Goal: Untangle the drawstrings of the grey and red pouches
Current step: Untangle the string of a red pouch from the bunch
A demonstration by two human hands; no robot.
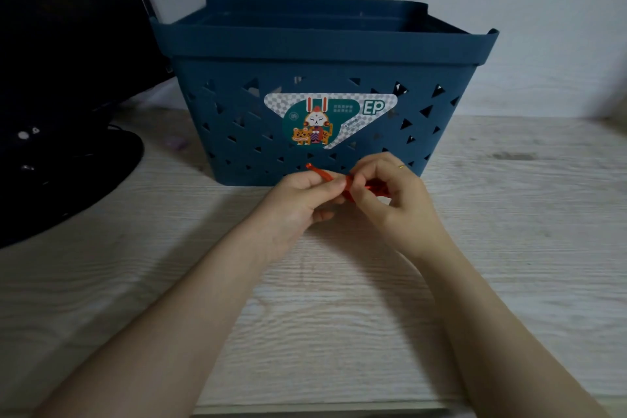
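— Between both hands, just in front of the blue basket (322,54): red drawstring (320,172), long axis running left-right, far end poking up-left; no pouch bodies or grey cord visible.
— Grip?
— Left hand (302,195) pinches it w/ thumb & forefinger; right hand (390,193) curls round the red bit, equally near; next pull prob. sideways, apart.
— Surface, room?
— Pale wood-grain table (322,316); dim; dark monitor (61,78) at left.

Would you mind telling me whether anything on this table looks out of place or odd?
Nothing looks spilled or damaged. The blue basket stands upright on the table. One oddity: both hands, left and right, pinch only a red string; no grey or red pouch is visible.
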